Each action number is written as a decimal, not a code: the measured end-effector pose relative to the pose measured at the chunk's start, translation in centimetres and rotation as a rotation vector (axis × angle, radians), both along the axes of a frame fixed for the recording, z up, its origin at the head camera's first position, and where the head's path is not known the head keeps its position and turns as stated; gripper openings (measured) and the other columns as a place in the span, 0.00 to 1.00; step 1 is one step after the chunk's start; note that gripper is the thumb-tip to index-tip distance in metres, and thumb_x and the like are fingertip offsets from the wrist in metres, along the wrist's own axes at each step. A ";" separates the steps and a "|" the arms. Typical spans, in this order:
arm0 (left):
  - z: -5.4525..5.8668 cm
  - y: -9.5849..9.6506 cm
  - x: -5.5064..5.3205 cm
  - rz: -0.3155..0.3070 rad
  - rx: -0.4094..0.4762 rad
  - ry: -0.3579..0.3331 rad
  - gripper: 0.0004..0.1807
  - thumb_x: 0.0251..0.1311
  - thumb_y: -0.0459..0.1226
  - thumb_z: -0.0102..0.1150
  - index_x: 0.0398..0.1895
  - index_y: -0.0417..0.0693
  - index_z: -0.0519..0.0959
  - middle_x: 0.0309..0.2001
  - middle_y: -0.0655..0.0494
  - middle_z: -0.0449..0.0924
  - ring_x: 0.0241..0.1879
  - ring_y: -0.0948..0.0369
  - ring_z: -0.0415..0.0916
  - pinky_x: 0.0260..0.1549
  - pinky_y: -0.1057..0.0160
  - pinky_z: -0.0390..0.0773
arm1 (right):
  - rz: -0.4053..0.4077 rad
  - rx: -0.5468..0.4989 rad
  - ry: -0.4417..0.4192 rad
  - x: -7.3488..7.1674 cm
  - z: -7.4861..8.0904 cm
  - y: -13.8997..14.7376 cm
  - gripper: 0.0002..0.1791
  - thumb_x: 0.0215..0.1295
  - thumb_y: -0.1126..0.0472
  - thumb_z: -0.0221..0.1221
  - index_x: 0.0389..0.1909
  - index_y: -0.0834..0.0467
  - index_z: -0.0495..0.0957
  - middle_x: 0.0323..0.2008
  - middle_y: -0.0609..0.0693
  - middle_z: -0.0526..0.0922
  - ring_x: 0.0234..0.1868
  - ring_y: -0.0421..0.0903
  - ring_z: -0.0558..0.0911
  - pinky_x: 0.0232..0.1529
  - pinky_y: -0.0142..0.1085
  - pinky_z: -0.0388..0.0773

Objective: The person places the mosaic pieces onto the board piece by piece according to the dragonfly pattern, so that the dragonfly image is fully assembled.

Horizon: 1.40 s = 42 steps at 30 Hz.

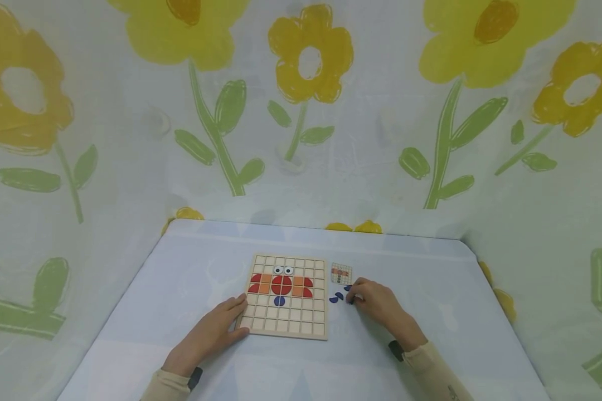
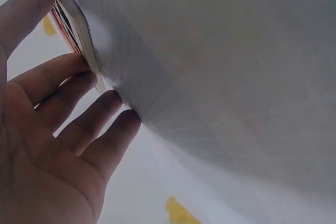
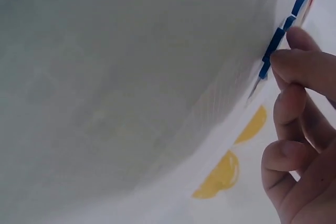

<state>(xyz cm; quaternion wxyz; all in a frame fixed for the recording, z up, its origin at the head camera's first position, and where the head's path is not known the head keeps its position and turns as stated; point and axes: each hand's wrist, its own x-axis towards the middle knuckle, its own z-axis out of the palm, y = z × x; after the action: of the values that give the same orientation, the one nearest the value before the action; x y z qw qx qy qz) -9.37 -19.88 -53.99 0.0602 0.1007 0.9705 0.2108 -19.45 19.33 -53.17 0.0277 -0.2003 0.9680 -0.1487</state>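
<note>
A square wooden grid board (image 1: 286,326) lies on the table. On it are two eye pieces (image 1: 283,270), red curved pieces (image 1: 281,285), orange squares (image 1: 298,285) and a blue disc shape (image 1: 279,301). My left hand (image 1: 208,337) rests against the board's left edge with its fingers extended, also seen in the left wrist view (image 2: 58,129). To the right of the board, my right hand (image 1: 378,303) pinches a dark blue half-circle piece (image 1: 350,301) between thumb and forefinger. Other blue pieces (image 1: 336,297) lie beside its fingertips.
A small pattern card (image 1: 341,273) lies at the board's upper right, showing a similar coloured figure on a grid. The pale table (image 1: 205,245) is bounded at the back and sides by a hanging cloth (image 1: 351,184) printed with yellow flowers.
</note>
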 end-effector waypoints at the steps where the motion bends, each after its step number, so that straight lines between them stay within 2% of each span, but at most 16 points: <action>1: 0.0 0.0 0.0 -0.001 -0.001 0.001 0.39 0.60 0.51 0.70 0.71 0.41 0.72 0.75 0.52 0.65 0.73 0.47 0.62 0.71 0.47 0.66 | -0.008 0.002 -0.002 0.0 0.1 0.1 0.13 0.58 0.69 0.71 0.38 0.48 0.89 0.41 0.43 0.84 0.45 0.45 0.84 0.51 0.43 0.85; 5: -0.1 -0.1 0.0 -0.004 -0.008 -0.001 0.39 0.61 0.51 0.70 0.71 0.41 0.71 0.75 0.53 0.65 0.73 0.47 0.62 0.71 0.47 0.66 | -0.063 0.024 -0.048 0.0 0.4 0.1 0.15 0.57 0.62 0.73 0.46 0.49 0.88 0.40 0.43 0.84 0.43 0.44 0.82 0.51 0.44 0.85; 8: -0.1 -0.1 -0.1 -0.005 -0.013 -0.006 0.40 0.61 0.51 0.70 0.71 0.42 0.71 0.75 0.53 0.64 0.73 0.47 0.62 0.71 0.47 0.66 | -0.080 0.039 -0.091 0.0 0.6 0.1 0.13 0.57 0.58 0.74 0.44 0.49 0.88 0.39 0.43 0.84 0.42 0.44 0.81 0.52 0.45 0.85; 11: -0.1 -0.1 -0.1 -0.005 -0.012 -0.010 0.40 0.61 0.51 0.70 0.71 0.42 0.71 0.75 0.53 0.64 0.73 0.47 0.62 0.71 0.47 0.66 | -0.069 0.038 -0.099 0.1 0.6 0.0 0.11 0.57 0.57 0.74 0.41 0.50 0.89 0.39 0.43 0.84 0.43 0.45 0.82 0.54 0.46 0.84; 20: -0.3 -0.3 0.0 -0.020 -0.012 0.007 0.39 0.61 0.52 0.69 0.71 0.41 0.72 0.75 0.53 0.64 0.73 0.47 0.62 0.71 0.47 0.67 | -0.019 0.015 -0.032 0.5 0.4 0.1 0.10 0.55 0.59 0.75 0.39 0.50 0.89 0.39 0.43 0.84 0.43 0.44 0.83 0.52 0.45 0.85; 34: 0.2 -0.3 0.2 -0.029 0.010 0.019 0.38 0.62 0.51 0.69 0.71 0.41 0.72 0.75 0.52 0.65 0.73 0.47 0.62 0.71 0.47 0.66 | -0.043 0.010 -0.040 0.6 0.2 0.0 0.10 0.56 0.59 0.75 0.40 0.51 0.89 0.39 0.44 0.85 0.43 0.45 0.83 0.52 0.46 0.85; 38: 0.3 -0.2 0.3 -0.031 0.012 0.017 0.38 0.62 0.51 0.69 0.71 0.40 0.71 0.75 0.51 0.65 0.73 0.47 0.62 0.71 0.47 0.66 | -0.034 0.004 0.005 0.5 0.1 0.1 0.10 0.56 0.59 0.74 0.39 0.50 0.89 0.38 0.43 0.84 0.41 0.43 0.83 0.50 0.43 0.86; 42: 0.4 -0.2 0.3 -0.035 0.009 0.025 0.38 0.62 0.50 0.69 0.70 0.39 0.72 0.74 0.50 0.65 0.73 0.46 0.63 0.71 0.47 0.66 | -0.003 -0.014 0.086 0.5 0.2 0.0 0.10 0.55 0.58 0.75 0.39 0.48 0.89 0.37 0.41 0.84 0.39 0.40 0.83 0.45 0.38 0.85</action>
<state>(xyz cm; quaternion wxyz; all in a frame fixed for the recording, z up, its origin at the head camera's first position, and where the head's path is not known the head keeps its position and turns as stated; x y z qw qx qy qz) -9.09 -20.11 -53.57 0.0510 0.1204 0.9683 0.2131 -18.99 19.30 -52.93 -0.0156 -0.2054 0.9675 -0.1468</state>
